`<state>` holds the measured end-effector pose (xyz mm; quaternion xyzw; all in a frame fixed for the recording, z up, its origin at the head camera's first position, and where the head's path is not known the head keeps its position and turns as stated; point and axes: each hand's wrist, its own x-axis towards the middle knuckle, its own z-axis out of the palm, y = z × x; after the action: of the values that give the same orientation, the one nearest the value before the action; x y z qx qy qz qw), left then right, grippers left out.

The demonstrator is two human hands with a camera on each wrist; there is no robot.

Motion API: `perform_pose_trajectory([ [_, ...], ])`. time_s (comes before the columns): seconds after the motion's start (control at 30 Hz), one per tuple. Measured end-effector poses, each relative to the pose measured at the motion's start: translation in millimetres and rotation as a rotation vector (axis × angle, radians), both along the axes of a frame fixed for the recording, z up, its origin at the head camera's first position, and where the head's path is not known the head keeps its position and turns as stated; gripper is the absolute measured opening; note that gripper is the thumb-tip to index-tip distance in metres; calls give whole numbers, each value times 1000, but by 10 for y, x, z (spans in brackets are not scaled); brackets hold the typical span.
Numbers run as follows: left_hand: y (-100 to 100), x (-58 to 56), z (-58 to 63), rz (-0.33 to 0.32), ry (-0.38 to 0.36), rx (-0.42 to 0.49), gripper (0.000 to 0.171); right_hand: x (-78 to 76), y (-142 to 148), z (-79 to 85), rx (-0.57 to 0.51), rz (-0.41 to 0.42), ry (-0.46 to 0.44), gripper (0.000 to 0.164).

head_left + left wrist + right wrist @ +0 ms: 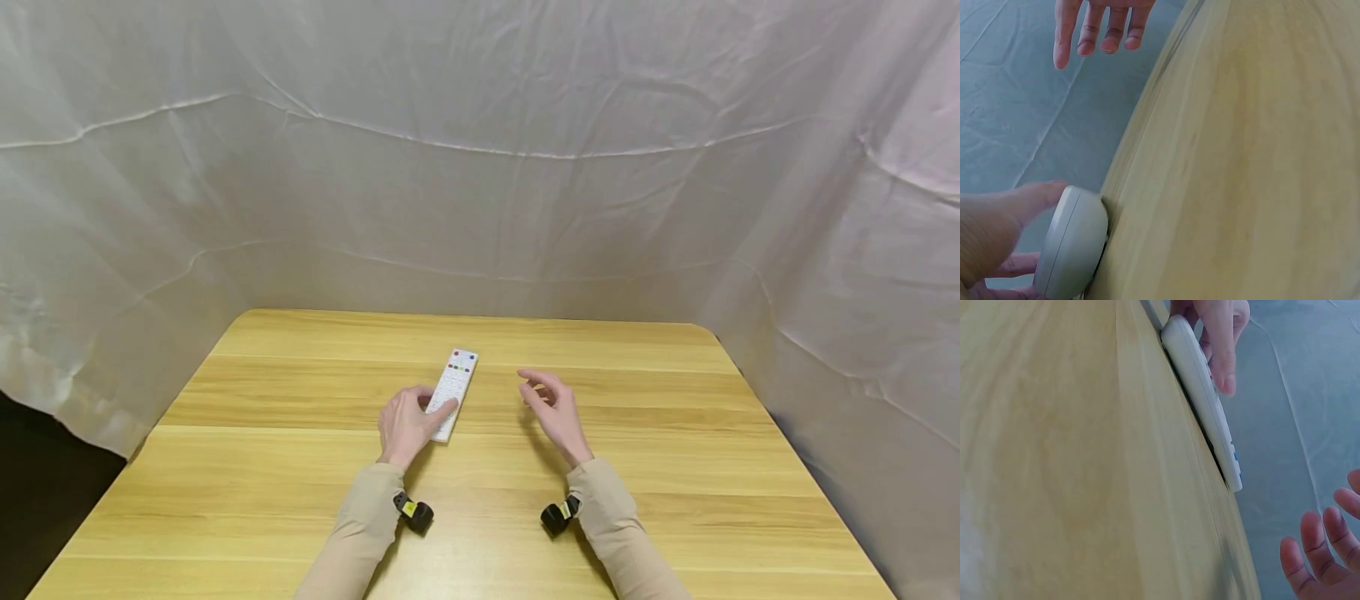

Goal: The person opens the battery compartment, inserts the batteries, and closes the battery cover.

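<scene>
A white remote control (454, 380) with rows of small buttons and a few coloured ones lies aslant on the wooden table, its far end tipped to the right. My left hand (407, 422) grips its near half, thumb across the button side and fingers at the left edge. The left wrist view shows the remote's rounded end (1079, 240) close to the tabletop, with the thumb on its upper edge. To the right of the remote, my right hand (555, 410) hovers over the table, holding nothing, its fingers loosely bent and apart.
The light wooden table (697, 467) has rounded far corners. Pale grey cloth (480, 200) hangs behind it and along both sides. A small black camera sits on each wrist, the left camera (417, 517) and the right camera (556, 519), both close over the tabletop.
</scene>
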<state>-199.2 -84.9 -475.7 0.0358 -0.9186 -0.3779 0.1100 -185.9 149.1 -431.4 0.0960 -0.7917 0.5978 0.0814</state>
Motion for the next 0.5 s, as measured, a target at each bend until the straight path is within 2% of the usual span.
perform_pose_trajectory([
  [0.1,-3,6,2,-24,7,22,40,-34,33,-72,-8,1,-1,31],
  [0.23,-4,8,-5,-51,3,45,30,-141,88,-266,-26,-12,3,32],
  [0.5,-39,-4,-24,-88,-32,58,30,-163,160,-308,-5,-21,-42,32],
])
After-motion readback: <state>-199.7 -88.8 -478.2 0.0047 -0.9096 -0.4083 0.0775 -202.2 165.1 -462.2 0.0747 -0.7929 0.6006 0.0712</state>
